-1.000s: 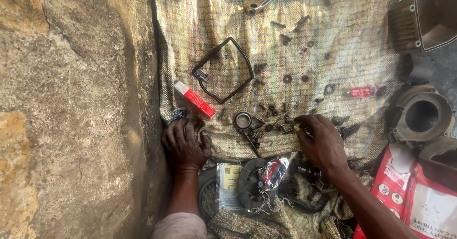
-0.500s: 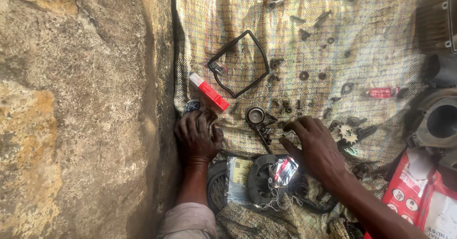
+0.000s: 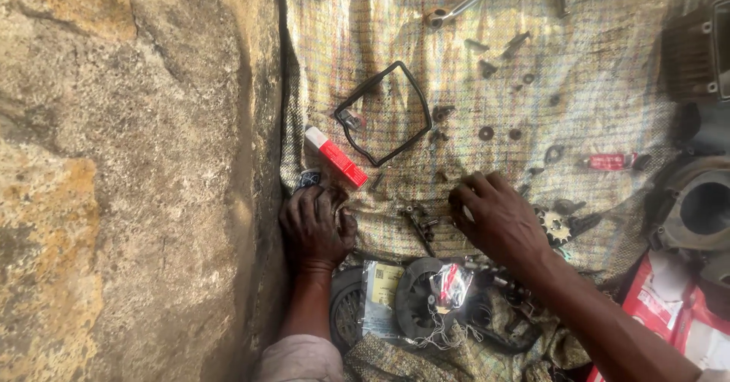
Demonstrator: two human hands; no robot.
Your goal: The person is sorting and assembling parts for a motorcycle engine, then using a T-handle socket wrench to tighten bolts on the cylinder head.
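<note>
Your left hand [image 3: 315, 226] rests knuckles-up on the near left edge of the woven cloth [image 3: 608, 70], fingers curled under in a closed grip, though whether anything lies inside it cannot be told from above. Just past its fingertips sits a red and white box [image 3: 335, 155], lying at a slant and nearly touching that hand. Your right hand [image 3: 498, 218] lies palm-down further right on the cloth, fingers bent and spread a little, tips pressed among small dark metal parts; its grip is loose, and it does not show whether a part is pinched under the fingers. Between your two hands lies a small dark clip-like metal piece [image 3: 418, 221], apart from both. Just right of your right hand sits a small pale sprocket [image 3: 557, 228], close beside the wrist. Beyond the hands a black rubber gasket [image 3: 379, 113] lies flat in a rough loop, with scattered washers and bolts [image 3: 487, 133] to its right and a small red tube [image 3: 613, 161] further right. A long metal wrench [image 3: 465, 2] lies at the far edge of the cloth. A round engine housing [image 3: 703, 211] stands at the right edge, and a rough stone wall [image 3: 129, 177] fills the left. Below your hands sits a dark round clutch disc [image 3: 417, 298] with a small plastic bag [image 3: 450, 285] on it.
</note>
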